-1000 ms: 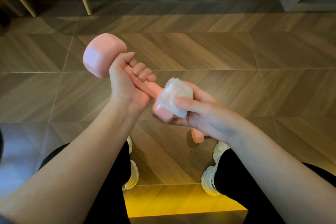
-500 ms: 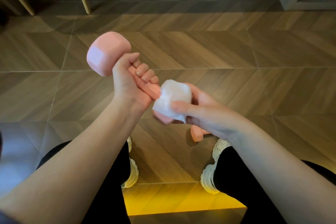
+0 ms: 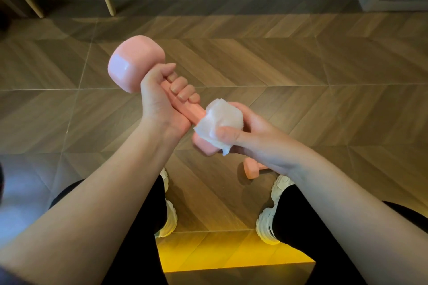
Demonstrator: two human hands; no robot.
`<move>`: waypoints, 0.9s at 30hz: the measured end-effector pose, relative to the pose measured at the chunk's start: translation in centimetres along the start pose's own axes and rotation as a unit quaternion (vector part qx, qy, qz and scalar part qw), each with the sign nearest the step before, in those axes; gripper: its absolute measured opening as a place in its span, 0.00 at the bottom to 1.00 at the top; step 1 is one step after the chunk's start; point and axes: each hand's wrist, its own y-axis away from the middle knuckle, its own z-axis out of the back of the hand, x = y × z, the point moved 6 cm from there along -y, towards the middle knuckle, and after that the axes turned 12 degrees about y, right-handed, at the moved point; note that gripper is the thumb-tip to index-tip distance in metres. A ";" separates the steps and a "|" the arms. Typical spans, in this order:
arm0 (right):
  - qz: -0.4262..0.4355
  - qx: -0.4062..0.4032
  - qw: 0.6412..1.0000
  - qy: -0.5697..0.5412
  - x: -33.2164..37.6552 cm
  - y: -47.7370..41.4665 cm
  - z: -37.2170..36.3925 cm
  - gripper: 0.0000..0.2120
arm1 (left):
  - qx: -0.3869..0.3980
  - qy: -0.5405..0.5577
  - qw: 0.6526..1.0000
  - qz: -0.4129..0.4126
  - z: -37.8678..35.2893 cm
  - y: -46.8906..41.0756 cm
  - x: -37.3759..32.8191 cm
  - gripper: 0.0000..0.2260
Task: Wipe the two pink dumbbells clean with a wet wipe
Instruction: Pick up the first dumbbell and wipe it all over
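Nearest you, the second dumbbell [image 3: 251,169] lay on the floor [image 3: 301,65] under your right wrist, just beside your right shoe [image 3: 268,222]. Only one pink head showed; the rest was hidden by your arm. Your right hand [image 3: 252,136] had fingers & thumb curled round the wet wipe [image 3: 222,120], bunched over the near head of the held dumbbell [image 3: 136,62]. Your left hand [image 3: 162,104] was fisted round the handle just beyond the wipe, w/ the far head sticking out past your thumb.

Risks, IMO: a damp coating plus a one-hand hold could let the bar slide thru your left fingers and drop toward your feet or the other dumbbell. A bunched wipe prob. skips patches, and the handle under your left fingers can't be reached w/o a regrip.

Materials: the dumbbell looked smooth, slightly glossy, likely rubber-coated; blocky heads w/ rounded edges, round bar. The wipe was thin, white, crumpled, w/ a limp corner below your thumb. The floor was hard, wood-look chevron.
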 end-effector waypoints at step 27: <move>0.028 -0.081 0.996 -0.004 -0.6 -0.7 0.6 0.17 | -0.047 -0.035 0.997 -0.045 0.3 -0.5 0.4 0.15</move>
